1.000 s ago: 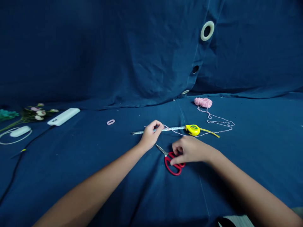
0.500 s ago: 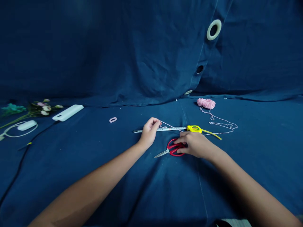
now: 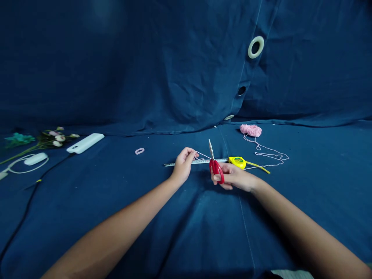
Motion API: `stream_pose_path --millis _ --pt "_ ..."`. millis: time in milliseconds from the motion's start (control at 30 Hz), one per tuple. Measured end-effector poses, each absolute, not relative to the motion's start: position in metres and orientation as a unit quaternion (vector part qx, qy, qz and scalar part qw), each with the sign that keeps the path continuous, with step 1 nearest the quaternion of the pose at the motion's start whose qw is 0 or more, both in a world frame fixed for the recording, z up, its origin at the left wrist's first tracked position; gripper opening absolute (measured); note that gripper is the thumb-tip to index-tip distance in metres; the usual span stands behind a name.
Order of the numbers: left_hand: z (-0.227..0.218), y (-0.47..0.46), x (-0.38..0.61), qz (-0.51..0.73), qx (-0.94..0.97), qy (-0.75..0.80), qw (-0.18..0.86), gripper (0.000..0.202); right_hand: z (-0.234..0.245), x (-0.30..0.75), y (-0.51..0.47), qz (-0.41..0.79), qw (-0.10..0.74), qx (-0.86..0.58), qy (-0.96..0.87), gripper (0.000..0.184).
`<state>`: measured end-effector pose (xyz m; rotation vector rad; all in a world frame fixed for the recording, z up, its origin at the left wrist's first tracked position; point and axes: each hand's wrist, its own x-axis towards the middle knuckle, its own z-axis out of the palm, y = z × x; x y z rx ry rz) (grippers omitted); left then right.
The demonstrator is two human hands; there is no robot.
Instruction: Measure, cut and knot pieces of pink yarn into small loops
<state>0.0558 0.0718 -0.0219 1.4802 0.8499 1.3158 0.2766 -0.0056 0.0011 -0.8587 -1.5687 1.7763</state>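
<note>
My right hand (image 3: 234, 176) grips red-handled scissors (image 3: 215, 164), blades pointing up and away over the pulled-out tape of a yellow tape measure (image 3: 236, 162). My left hand (image 3: 183, 164) is closed in a pinch on the end of a thin pink yarn strand (image 3: 203, 155), held against the metal tape. The strand runs right past the scissors to a loose squiggle (image 3: 270, 153) and a small pink yarn ball (image 3: 250, 130). Everything lies on a dark blue cloth (image 3: 174, 224).
At the left lie artificial flowers (image 3: 52, 138), a white power bank (image 3: 85, 143), a white device with a cable (image 3: 35, 159) and a black cord (image 3: 23, 209). A small pink ring (image 3: 139, 150) lies left of my hands. White eyelet rings (image 3: 255, 47) dot the draped cloth behind.
My right hand picked the scissors up off the cloth and turned them upright, blades now at the yarn by the tape. My left hand stayed pinched on the yarn end.
</note>
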Motion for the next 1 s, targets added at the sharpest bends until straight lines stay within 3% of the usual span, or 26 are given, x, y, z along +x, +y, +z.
stream_pose_path --millis 100,400,667,1000 --pt "-0.023 0.072 0.056 0.545 0.602 0.344 0.470 0.022 -0.011 0.264 -0.008 0.696 0.324 -0.315 -0.559 0.041" --pt "-0.025 0.074 0.057 0.553 0.596 0.342 0.471 0.021 -0.004 0.254 -0.012 0.696 0.273 -0.397 -0.532 0.068" --pt "-0.025 0.072 0.058 0.537 0.620 0.321 0.474 0.022 0.001 0.252 -0.013 0.669 0.257 -0.414 -0.562 0.071" --pt "-0.023 0.065 0.058 0.499 0.666 0.334 0.442 0.024 0.002 0.247 -0.014 0.643 0.298 -0.429 -0.560 0.065"
